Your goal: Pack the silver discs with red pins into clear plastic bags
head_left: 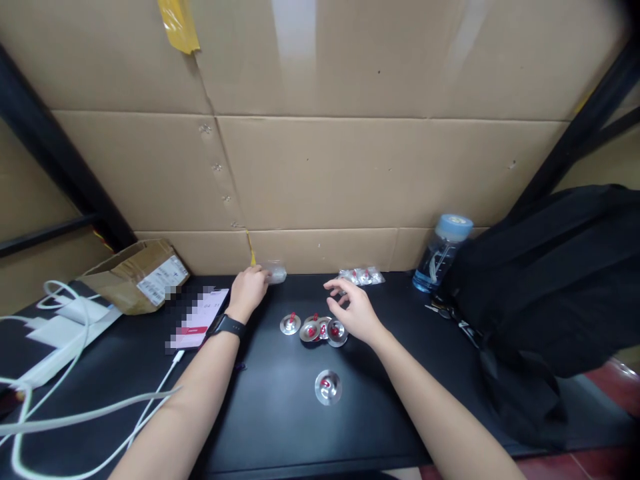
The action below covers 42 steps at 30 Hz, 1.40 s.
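Note:
My left hand [250, 292], with a dark watch on its wrist, is at the back of the black table. Its curled fingers pinch the left end of a small clear plastic bag [277, 272]; the fingertips are partly hidden. My right hand [354, 308] hovers palm inward with fingers apart and nothing in them. Just below it lies a cluster of round metal finger cymbals [309, 331] with red loops, the rightmost cymbal [337, 333] closest to the hand. One cymbal [290, 325] sits left of the cluster. Another cymbal [329, 387] lies alone nearer the front.
Behind my right hand, a clear packet [369, 276] holds more shiny pieces with red bits. At right stand a blue-lidded water bottle [443, 253] and a black backpack [555, 280]. At left are a phone [203, 320], an open cardboard box [135, 277] and white cables [83, 420]. Cardboard panels [320, 173] wall the back.

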Each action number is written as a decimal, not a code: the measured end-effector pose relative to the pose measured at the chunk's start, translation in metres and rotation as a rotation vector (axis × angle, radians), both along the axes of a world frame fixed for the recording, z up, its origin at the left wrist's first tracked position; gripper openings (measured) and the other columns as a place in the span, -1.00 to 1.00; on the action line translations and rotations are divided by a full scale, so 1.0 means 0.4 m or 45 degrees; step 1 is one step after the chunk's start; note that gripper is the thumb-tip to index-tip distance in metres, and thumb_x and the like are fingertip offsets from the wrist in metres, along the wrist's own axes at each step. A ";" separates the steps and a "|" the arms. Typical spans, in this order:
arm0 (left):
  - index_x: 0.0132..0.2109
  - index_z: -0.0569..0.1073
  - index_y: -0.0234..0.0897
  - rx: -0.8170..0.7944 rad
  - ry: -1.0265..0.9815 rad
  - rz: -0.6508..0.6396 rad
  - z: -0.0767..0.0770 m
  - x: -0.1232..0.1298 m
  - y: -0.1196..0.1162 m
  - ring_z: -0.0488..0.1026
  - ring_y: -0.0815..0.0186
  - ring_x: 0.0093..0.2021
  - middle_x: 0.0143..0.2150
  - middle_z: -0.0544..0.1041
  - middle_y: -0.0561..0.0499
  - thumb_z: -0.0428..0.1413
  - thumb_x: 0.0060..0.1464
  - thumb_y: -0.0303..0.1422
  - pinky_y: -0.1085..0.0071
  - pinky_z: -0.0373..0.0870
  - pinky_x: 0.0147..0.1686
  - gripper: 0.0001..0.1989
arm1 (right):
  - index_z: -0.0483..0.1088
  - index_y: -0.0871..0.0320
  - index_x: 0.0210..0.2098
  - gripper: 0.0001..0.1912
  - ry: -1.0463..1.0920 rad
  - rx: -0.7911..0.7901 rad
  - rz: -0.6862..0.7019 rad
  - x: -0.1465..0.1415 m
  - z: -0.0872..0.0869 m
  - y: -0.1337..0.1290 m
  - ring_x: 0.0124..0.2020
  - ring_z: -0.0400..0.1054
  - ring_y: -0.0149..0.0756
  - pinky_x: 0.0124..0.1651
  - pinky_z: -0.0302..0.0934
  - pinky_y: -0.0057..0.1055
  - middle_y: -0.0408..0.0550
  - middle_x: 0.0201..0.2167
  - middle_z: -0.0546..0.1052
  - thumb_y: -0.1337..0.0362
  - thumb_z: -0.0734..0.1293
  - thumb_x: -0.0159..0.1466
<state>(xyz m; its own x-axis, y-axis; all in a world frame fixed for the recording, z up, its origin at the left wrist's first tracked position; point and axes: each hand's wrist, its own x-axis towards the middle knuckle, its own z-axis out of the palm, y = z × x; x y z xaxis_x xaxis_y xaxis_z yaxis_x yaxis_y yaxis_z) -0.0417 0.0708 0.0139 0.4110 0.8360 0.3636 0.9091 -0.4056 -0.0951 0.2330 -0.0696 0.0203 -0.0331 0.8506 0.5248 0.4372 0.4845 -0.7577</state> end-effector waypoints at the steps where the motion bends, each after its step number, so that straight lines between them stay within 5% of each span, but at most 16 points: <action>1: -0.02 0.62 -0.28 -0.013 0.015 -0.003 -0.002 0.007 0.004 0.52 -0.01 -0.03 -0.11 0.57 -0.20 -0.01 0.20 -0.45 0.22 0.38 -0.11 -0.66 | 0.47 0.06 -0.06 -0.69 -0.008 -0.001 0.003 0.000 0.000 0.000 -0.18 0.45 -0.26 -0.25 0.37 -0.39 -0.02 -0.09 0.56 0.39 0.30 0.21; 15: -0.09 0.63 -0.36 -0.252 -0.043 -0.053 -0.038 0.044 0.061 0.56 0.05 -0.06 -0.02 0.58 -0.27 -0.07 0.30 -0.16 0.22 0.42 -0.03 -0.54 | 0.44 0.05 -0.01 -0.61 -0.097 -0.037 0.069 0.000 0.011 -0.009 -0.18 0.41 -0.29 -0.29 0.33 -0.41 -0.01 -0.01 0.47 0.45 0.32 0.18; 21: 0.03 0.56 -0.26 -0.230 -0.063 -0.055 -0.038 0.041 0.077 0.57 0.08 -0.04 -0.03 0.63 -0.18 -0.09 0.28 -0.40 0.22 0.41 -0.05 -0.64 | 0.43 0.04 0.00 -0.61 -0.112 -0.076 0.087 0.003 0.006 -0.005 -0.18 0.41 -0.31 -0.31 0.32 -0.43 -0.01 0.00 0.45 0.45 0.33 0.20; 27: 0.02 0.51 -0.26 -0.148 -0.091 -0.066 -0.062 0.047 0.073 0.54 0.08 -0.07 -0.06 0.56 -0.16 -0.03 0.25 -0.41 0.24 0.41 -0.08 -0.71 | 0.44 0.05 -0.01 -0.62 -0.135 -0.096 0.094 0.008 0.000 0.000 -0.17 0.41 -0.32 -0.31 0.31 -0.44 -0.02 0.00 0.45 0.46 0.33 0.20; 42: 0.24 0.36 -0.14 0.028 -0.202 0.069 -0.061 0.068 0.050 0.35 -0.08 0.12 0.21 0.32 -0.21 0.11 0.07 -0.47 0.10 0.32 0.03 -0.44 | 0.46 0.07 -0.05 -0.70 -0.170 -0.043 0.031 0.058 0.016 0.013 -0.19 0.42 -0.30 -0.29 0.34 -0.41 0.00 -0.01 0.48 0.41 0.32 0.23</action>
<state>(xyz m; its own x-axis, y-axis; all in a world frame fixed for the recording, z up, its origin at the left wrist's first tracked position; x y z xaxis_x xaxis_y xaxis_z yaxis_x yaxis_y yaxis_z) -0.0144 0.0908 -0.0105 0.3017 0.8465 0.4388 0.9338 -0.3551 0.0431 0.2562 -0.0645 0.0267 -0.1215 0.8658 0.4855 0.5234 0.4714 -0.7098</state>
